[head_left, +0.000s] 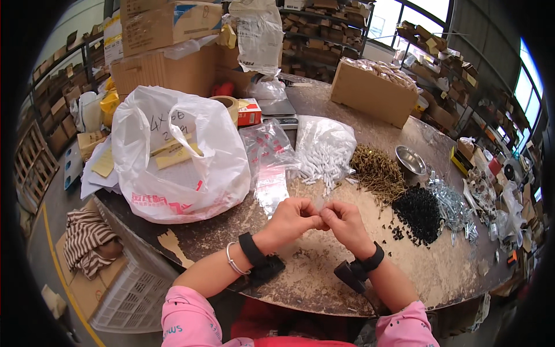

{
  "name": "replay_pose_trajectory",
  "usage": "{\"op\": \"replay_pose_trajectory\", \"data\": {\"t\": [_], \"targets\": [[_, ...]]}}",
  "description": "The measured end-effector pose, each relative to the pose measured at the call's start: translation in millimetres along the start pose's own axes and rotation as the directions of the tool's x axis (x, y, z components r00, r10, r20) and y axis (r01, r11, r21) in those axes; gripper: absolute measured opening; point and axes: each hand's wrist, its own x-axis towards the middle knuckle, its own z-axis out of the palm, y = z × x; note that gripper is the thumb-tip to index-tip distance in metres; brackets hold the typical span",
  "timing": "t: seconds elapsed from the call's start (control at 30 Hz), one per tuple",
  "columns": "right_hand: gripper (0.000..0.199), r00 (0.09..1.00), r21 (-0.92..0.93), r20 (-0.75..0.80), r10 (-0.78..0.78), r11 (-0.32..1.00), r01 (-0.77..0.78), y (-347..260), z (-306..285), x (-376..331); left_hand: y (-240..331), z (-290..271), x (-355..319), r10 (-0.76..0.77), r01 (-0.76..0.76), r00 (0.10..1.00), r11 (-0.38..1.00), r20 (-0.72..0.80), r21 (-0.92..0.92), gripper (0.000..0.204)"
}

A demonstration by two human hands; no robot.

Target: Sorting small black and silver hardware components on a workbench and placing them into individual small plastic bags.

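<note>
My left hand (292, 222) and my right hand (346, 226) meet over the near middle of the table, thumbs and fingertips pinched together. Between them shows a bit of see-through plastic (319, 202), like the edge of a small clear bag; most of it is hidden by the fingers. Just beyond my left hand lie small clear bags with red print (271, 188). Past the fingertips, white plastic wall plugs (324, 159) spill from a clear bag. To the right are heaps of brass-coloured screws (377, 172), small black pieces (417, 213) and silvery metal parts (454, 202).
A large white plastic bag (185, 191) stands at the left, with a tape roll (226, 106) behind it. Farther back are a scale (277, 107) and a cardboard box (370, 95). A metal bowl (410, 160) sits beside the screws. A crate (133, 295) stands lower left.
</note>
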Motion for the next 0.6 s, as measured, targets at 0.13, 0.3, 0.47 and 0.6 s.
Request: {"op": "replay_pose_trajectory", "data": {"t": [0.13,0.3,0.47,0.6], "targets": [[0.014,0.996,-0.004,-0.071,0.044,0.999,-0.044,-1,1,-2,-3,-2,2,-0.031,0.031,0.999,0.996,0.007,0.086,0.011],[0.01,0.966,-0.499,-0.091,-0.243,0.85,0.167,-8,5,-2,-5,6,2,0.108,-0.041,0.989,0.859,-0.103,0.51,0.014],[0.012,0.958,-0.626,-0.062,-0.279,0.759,0.18,-15,3,-3,-2,10,1,0.175,-0.086,0.977,0.841,-0.118,0.534,0.014],[0.013,0.972,-0.615,-0.029,-0.231,0.771,0.165,-20,-1,-3,5,15,-3,0.034,0.011,0.99,0.948,-0.134,0.317,0.015]]}}
